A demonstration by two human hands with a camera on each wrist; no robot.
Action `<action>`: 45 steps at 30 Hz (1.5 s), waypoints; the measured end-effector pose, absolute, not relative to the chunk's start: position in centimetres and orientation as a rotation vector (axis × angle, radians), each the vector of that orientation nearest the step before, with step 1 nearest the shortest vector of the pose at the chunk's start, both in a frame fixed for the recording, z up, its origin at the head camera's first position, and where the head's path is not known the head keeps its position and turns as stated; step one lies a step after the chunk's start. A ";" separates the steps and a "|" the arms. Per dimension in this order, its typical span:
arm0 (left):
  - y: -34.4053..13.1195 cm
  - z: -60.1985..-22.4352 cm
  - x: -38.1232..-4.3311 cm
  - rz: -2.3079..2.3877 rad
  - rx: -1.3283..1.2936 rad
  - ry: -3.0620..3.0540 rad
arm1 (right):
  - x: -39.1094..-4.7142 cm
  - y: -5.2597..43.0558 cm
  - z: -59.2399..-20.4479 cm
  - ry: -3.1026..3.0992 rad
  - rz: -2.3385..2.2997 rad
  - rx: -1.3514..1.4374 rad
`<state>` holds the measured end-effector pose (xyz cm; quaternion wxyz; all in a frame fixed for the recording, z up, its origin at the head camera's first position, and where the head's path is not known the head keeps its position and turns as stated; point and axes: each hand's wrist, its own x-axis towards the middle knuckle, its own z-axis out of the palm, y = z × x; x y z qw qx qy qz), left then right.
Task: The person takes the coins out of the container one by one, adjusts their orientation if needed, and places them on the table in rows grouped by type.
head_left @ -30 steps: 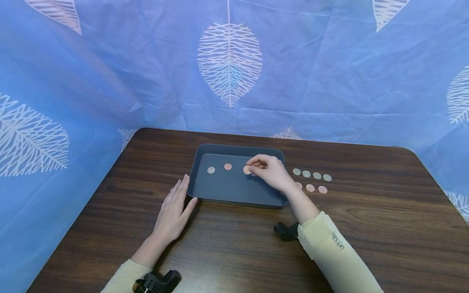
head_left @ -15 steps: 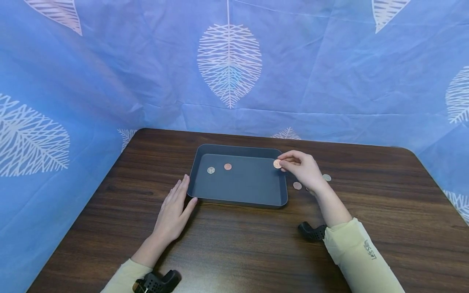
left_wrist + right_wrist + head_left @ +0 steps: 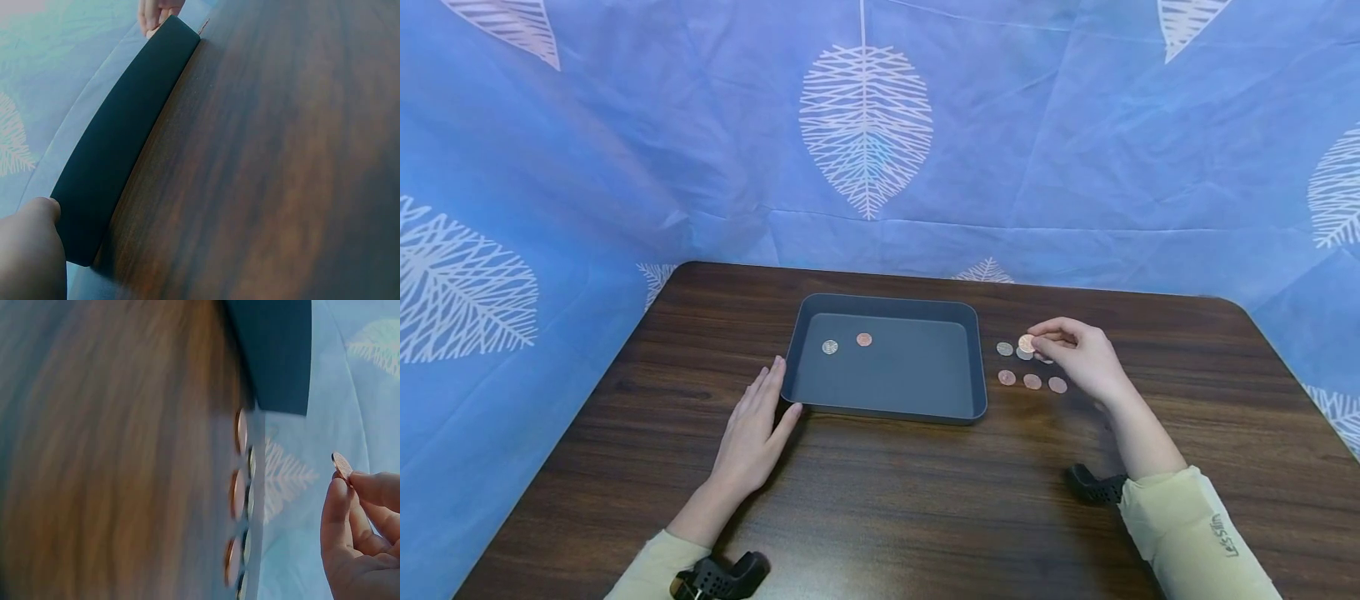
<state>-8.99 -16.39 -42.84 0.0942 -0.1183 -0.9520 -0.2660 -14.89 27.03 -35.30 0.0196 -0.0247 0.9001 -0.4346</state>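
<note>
Between thumb and fingertips my right hand (image 3: 1078, 354) pinches a copper-coloured coin (image 3: 342, 466), raised above the coins to the right of the tray. In the head view this coin overlaps a silver coin (image 3: 1024, 354) below it. My left hand (image 3: 751, 433) lies with straight fingers along the left side of the dark grey tray (image 3: 895, 412), its thumb touching the near left corner. Inside the tray lie a silver coin (image 3: 830, 347) and a copper coin (image 3: 864, 340). Part of the silver row on the table is hidden behind my right hand.
On the brown wooden table (image 3: 880, 508), right of the tray, a silver coin (image 3: 1004, 349) starts the back row. Nearer me runs a row of copper coins (image 3: 1032, 382). A blue cloth (image 3: 722, 125) with white leaf prints hangs behind the table.
My right hand has carried the copper coin from over the tray, rightward past its edge, to above the coins on the table. My left hand has stayed at the tray.
</note>
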 end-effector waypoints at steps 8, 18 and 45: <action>-16.4 -42.8 -8.9 -0.801 -0.351 -2.823 | -14.0 30.1 -35.9 2.838 -1.234 -0.041; -16.4 -42.8 -8.9 -0.807 -0.347 -2.819 | -13.2 32.5 -36.6 2.808 -1.173 0.029; -16.4 -42.8 -8.9 -0.794 -0.345 -2.835 | -12.8 33.1 -36.9 2.838 -0.885 0.015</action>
